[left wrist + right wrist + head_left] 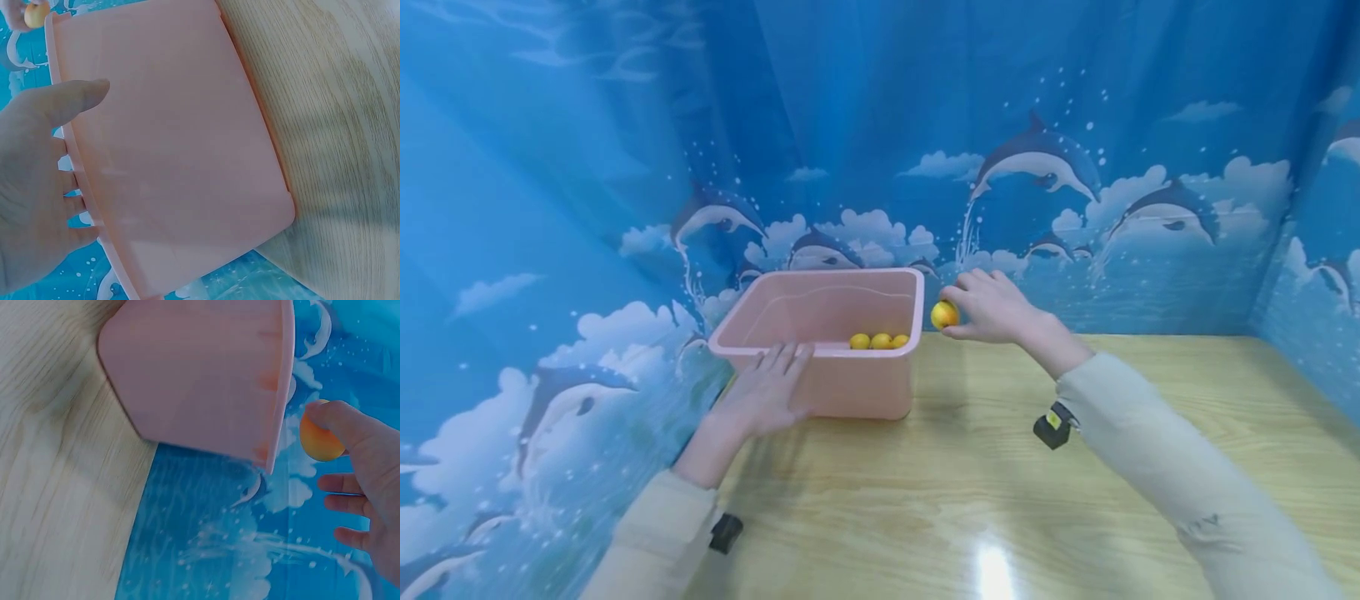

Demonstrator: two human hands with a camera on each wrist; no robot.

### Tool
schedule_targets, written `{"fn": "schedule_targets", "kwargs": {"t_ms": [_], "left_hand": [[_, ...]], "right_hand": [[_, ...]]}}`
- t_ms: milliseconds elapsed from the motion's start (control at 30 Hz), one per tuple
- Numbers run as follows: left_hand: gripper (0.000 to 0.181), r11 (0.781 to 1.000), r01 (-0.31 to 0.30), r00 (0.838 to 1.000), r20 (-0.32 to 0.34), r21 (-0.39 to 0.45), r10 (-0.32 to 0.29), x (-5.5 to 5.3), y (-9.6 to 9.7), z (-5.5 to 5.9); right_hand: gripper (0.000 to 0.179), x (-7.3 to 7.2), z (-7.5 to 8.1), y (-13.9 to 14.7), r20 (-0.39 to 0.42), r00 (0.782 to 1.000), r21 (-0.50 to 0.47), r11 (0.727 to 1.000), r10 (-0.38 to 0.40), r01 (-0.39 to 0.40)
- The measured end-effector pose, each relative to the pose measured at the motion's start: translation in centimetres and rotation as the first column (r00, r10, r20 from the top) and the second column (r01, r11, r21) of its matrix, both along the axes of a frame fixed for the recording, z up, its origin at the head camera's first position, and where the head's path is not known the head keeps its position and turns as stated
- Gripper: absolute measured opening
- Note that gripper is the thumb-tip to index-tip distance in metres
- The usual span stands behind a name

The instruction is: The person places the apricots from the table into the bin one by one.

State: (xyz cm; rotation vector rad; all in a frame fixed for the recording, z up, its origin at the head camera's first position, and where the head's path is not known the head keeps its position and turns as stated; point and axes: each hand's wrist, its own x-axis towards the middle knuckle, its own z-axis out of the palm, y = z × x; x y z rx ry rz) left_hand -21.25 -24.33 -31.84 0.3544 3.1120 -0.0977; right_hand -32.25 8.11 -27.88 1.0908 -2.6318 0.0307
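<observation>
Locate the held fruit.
Head view, just right of centre: the fruit is pinched in the right hand, outside the bin, near its right rim.

Left of centre, a left hand [762, 393] extends its fingers [783, 358]; right of centre, a right hand [992, 308] pinches.

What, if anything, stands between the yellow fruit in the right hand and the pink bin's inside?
Only the right rim of the pink bin, beside the yellow fruit in the right hand; nothing visible blocks the way over it.
</observation>
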Motion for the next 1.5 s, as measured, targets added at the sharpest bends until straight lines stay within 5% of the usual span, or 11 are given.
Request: {"fn": "schedule_targets", "kwargs": {"t_ms": [533,933,1500], "left_hand": [[0.091,1.000,0.011,1.000,-0.020,-0.006,-0.011,0.0,0.0,-0.2],[0.090,1.000,0.011,1.000,-0.025,-0.006,-0.012,-0.1,0.0,-0.4],[0.091,1.000,0.022,0.999,-0.033,-0.021,-0.022,-0.1,0.0,-0.5]], "right_hand": [[0.048,0.3,0.4,-4.4,0.000,0.999,0.040,0.999,0.032,-0.032],[0.050,-0.1,-0.4,-6.5,0.078,0.996,0.033,0.999,-0.033,0.030],[0.056,0.5,-0.8,-5.2,0.063,0.998,0.011,1.000,-0.026,0.026]]}}
